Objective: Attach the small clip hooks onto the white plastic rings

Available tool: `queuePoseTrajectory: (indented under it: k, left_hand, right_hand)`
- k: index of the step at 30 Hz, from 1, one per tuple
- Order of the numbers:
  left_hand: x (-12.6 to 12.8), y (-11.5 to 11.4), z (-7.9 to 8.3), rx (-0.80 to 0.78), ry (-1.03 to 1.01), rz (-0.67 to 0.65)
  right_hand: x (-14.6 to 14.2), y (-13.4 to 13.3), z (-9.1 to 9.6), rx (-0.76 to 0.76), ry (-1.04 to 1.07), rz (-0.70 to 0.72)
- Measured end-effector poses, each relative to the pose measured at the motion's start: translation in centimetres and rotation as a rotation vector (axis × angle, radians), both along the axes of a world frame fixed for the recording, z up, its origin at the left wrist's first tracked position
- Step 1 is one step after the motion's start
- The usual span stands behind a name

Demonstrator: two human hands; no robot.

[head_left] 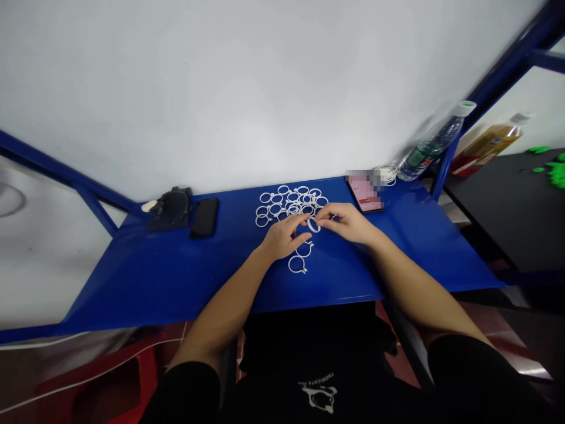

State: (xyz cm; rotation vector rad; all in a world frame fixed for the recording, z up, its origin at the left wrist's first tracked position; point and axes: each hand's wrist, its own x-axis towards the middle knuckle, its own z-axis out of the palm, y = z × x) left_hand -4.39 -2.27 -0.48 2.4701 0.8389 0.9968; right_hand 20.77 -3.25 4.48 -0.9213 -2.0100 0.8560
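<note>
Both hands meet over the middle of a blue table (176, 277). My left hand (285, 235) and my right hand (348, 222) pinch one white plastic ring (313, 224) between their fingertips, just above the tabletop. A pile of several white rings (291, 203) lies right behind the hands. Two more white rings (300, 259) lie linked in a short chain in front of my left hand.
A black phone (204, 217) and a dark lumpy object (171, 207) lie at the back left. A phone with a pink screen (365, 194) lies at the back right, beside a clear bottle (435, 144). A black table with green pieces (554, 171) stands further right.
</note>
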Motion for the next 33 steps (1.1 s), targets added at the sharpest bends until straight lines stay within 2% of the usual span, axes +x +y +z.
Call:
queuePoseTrajectory:
  k: [3,12,22,28,33]
  left_hand:
    - [0.1,-0.1,0.2,0.049,0.006,-0.018]
    - [0.2,0.0,-0.2,0.186,-0.037,0.026]
    - [0.2,-0.1,-0.1,0.187,-0.005,0.025]
    - [0.5,-0.3,-0.1,0.195,-0.002,0.005]
    - [0.8,-0.4,0.1,0.162,0.021,-0.024]
  right_hand:
    - [-1.5,-0.5,-0.6,-0.002,0.037,0.085]
    - [-2.6,-0.4,-2.4,-0.158,0.145,0.079]
    - [-2.5,-0.3,-2.4,-0.109,0.13,0.107]
    - [-2.8,-0.2,-2.7,-0.04,0.099,0.054]
    - [-2.9,-0.1,-2.9,-0.056,0.093,0.082]
